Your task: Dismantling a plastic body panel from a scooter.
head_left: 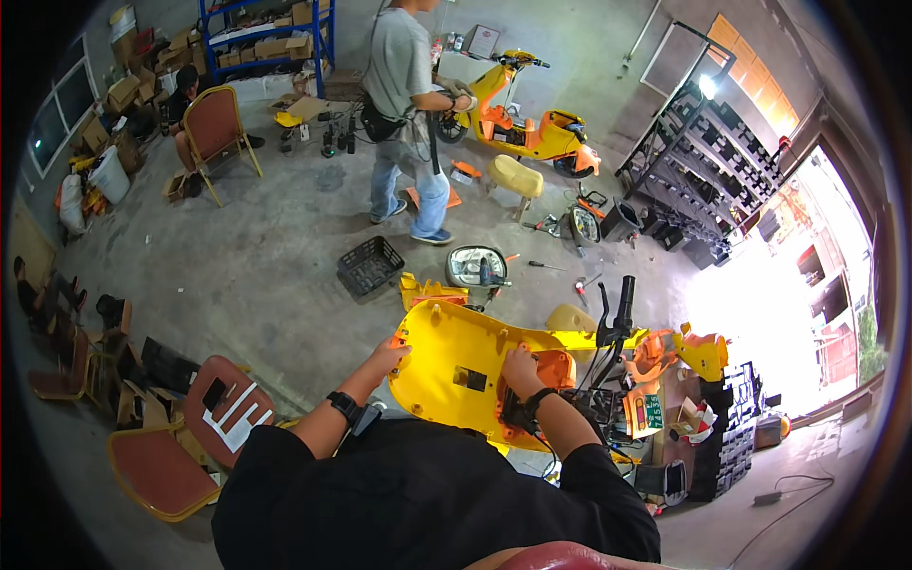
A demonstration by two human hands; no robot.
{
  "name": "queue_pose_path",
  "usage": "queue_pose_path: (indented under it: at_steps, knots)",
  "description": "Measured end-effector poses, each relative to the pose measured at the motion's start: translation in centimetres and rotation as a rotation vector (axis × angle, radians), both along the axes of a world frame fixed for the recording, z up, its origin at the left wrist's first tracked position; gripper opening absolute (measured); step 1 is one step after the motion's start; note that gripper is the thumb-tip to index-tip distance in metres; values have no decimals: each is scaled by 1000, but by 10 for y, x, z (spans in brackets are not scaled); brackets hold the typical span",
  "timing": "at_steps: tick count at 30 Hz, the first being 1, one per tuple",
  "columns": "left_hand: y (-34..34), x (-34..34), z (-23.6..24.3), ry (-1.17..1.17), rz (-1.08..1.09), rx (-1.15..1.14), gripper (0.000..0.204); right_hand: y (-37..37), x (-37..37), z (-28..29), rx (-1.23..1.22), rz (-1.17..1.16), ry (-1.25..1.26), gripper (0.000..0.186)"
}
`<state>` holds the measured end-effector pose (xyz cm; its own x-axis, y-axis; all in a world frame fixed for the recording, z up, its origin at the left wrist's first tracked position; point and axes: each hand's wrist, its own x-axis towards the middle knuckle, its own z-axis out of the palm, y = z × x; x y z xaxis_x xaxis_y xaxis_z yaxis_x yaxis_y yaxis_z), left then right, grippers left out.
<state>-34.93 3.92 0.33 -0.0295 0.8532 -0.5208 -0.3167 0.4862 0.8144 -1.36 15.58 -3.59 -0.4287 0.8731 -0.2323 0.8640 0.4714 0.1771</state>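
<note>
A large yellow scooter body panel, hollow inside and with a small rectangular opening, lies in front of me. My left hand is closed round its rounded left end. At the panel's right part, beside an orange plastic piece, my right hand grips the yellow edge; its fingertips are partly hidden. Right of that stands a partly stripped scooter with a black handlebar grip, loose cables and orange front parts. Just beyond the panel sits another yellow piece.
A black crate and a metal basin holding a power drill are on the floor ahead. Past them a person stands near a yellow scooter. Brown chairs stand left; a rack is far right.
</note>
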Motion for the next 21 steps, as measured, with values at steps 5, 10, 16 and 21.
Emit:
queue_pose_path:
  at_steps: [5,10,16,21]
  knots:
    - [-1,4,6,16,-13,29,38,5,0,10,-168,53,-69,19]
    - [-6,9,23,-5,14,22,38,13,-10,44,-190,11,-27,18]
    - [-2,6,24,32,22,30,40,17,2,37,-105,-217,176,20]
    - [0,5,16,16,17,2,41,9,15,40,-151,-294,222,22]
